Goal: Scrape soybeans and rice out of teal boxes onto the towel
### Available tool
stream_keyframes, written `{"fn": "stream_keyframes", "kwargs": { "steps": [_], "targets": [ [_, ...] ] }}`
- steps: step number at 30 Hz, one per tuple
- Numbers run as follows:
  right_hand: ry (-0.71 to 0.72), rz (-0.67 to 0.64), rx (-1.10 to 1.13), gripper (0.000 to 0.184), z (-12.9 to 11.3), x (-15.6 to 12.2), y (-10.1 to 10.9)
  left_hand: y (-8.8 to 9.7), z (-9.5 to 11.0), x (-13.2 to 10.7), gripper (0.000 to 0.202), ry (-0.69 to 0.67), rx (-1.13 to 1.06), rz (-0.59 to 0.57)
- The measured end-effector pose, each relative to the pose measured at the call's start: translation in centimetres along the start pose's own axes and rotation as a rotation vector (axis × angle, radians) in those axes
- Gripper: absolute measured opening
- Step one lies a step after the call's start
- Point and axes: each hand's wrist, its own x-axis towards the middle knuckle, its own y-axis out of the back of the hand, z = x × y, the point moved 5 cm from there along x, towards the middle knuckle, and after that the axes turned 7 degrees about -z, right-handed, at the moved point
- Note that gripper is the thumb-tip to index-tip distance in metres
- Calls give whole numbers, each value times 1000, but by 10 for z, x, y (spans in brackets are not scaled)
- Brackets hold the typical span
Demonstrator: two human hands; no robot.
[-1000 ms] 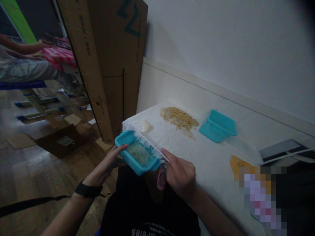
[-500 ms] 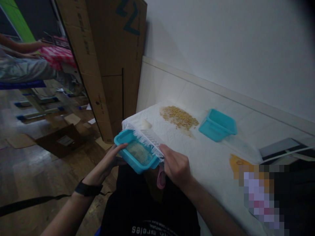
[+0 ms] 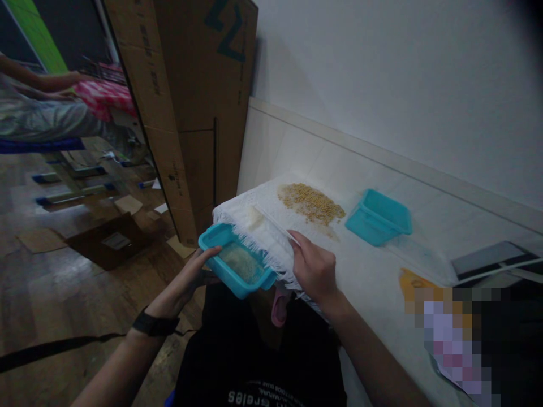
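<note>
My left hand (image 3: pixel 202 264) grips the left end of a blue plastic tub (image 3: pixel 237 285), thumb over its rim. Fine pale grain (image 3: pixel 241 263) lies inside. The tub is held against the fringed edge of a white cloth (image 3: pixel 265 240) on the table. Between the fingers of my right hand (image 3: pixel 314 265) is the end of a thin white straight-edged strip (image 3: pixel 274 219); its kind is unclear. A small pale heap (image 3: pixel 255 216) sits on the cloth between strip and tub. Farther back, yellowish beans (image 3: pixel 314 202) are spread out.
A second blue tub (image 3: pixel 377 217) stands right of the beans, near a clear lid (image 3: pixel 424 257). A tall cardboard box (image 3: pixel 199 124) rises at the table's left. An orange packet (image 3: pixel 418 282) lies to the right. Another person's arms and legs (image 3: pixel 46 110) show at far left.
My right hand has shifted right and slightly up. The white strip has moved away from the tub to the far side of the pale heap, baring more cloth. My left hand keeps the tub nearly still.
</note>
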Motion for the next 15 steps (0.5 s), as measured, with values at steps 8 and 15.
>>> {"fn": "stream_keyframes", "kwargs": {
  "steps": [8,15],
  "targets": [
    [107,-50,-4,32,-7,-9,-11,6,-3,8,61,6,12,-3],
    [228,-80,96,45,-49,-21,17,6,-4,7,58,-25,22,-32]
  ]
}}
